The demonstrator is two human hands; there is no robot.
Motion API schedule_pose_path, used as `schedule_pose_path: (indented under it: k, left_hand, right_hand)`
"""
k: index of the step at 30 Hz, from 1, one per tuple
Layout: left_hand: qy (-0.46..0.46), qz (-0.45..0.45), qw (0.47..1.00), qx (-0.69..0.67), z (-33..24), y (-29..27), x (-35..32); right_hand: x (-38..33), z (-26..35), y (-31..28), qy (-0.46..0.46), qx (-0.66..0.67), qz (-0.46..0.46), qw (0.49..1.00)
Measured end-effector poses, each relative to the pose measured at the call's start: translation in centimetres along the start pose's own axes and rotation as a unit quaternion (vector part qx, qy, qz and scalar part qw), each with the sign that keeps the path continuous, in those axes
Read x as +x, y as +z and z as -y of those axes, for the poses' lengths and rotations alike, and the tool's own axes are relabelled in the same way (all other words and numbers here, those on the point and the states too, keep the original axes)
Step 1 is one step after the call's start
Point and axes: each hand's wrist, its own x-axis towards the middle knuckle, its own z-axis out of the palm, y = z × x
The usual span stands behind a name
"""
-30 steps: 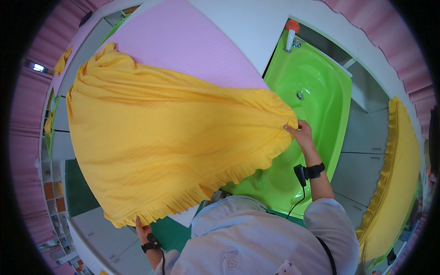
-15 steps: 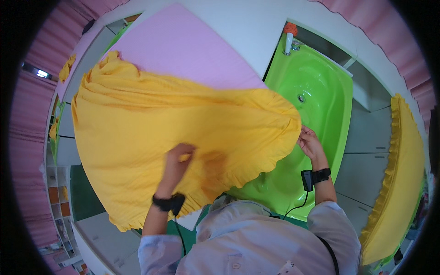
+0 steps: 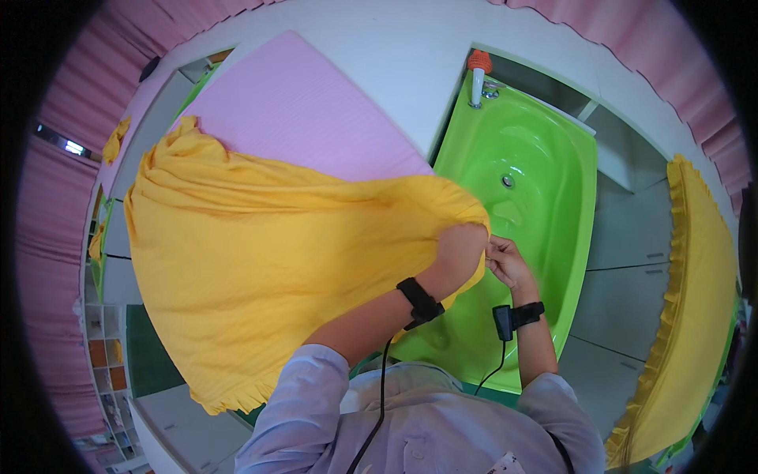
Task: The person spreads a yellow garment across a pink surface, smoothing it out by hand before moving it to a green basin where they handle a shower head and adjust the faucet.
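Yellow cloth [image 3: 260, 261]: covers much of the view left of centre. Creased along its upper part; frilled hem [image 3: 229, 397] hangs at lower left. Upper edge lies across a pink mat [image 3: 292, 110], which shows faint ribbing. Beyond the mat, white counter [image 3: 371, 71].

Left hand [image 3: 462, 251]: forearm crosses over the cloth, hand near its right end, back of hand uppermost. Fingers out of sight; cannot tell whether it grasps. Black band [image 3: 418, 302] on that wrist, cable trailing down.

White tap [image 3: 478, 87] further back, orange cover [image 3: 479, 61] on top, at the far left corner of a bright green tub [image 3: 545, 150]. Cloth's right end reaches over the tub's left side.

Right hand [image 3: 508, 262]: just beside the left, above the tub, fingers bent, tips pinching the cloth's right edge. Black band on this wrist too, with a small box [image 3: 503, 322]. Drain [image 3: 507, 182] visible in the tub floor.

Right of the tub, grey cabinets [image 3: 620, 229]; pink curtain [image 3: 671, 71] above. Far right, a second frilled yellow cover [image 3: 699, 300].
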Motion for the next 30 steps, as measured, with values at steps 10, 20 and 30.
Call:
schedule_pose_path:
  k: [10, 20, 30]
  left_hand:
    - [0.058, -0.144, 0.985, 0.076, -3.3, 0.8, -0.5]
    - [0.047, -0.133, 0.99, 0.0, -3.3, -3.3, 2.2]
    - [0.205, -0.121, 0.955, -0.176, 0.9, -4.8, -0.7]
  right_hand:
    - [1.1, -0.3, 2.3, -0.121, -0.088, -0.202, 0.968]
    - [1.3, 1.2, 4.9, -0.047, 0.045, -0.065, 0.996]
    - [1.2, 1.1, 1.9, -0.023, 0.056, 0.052, 0.997]
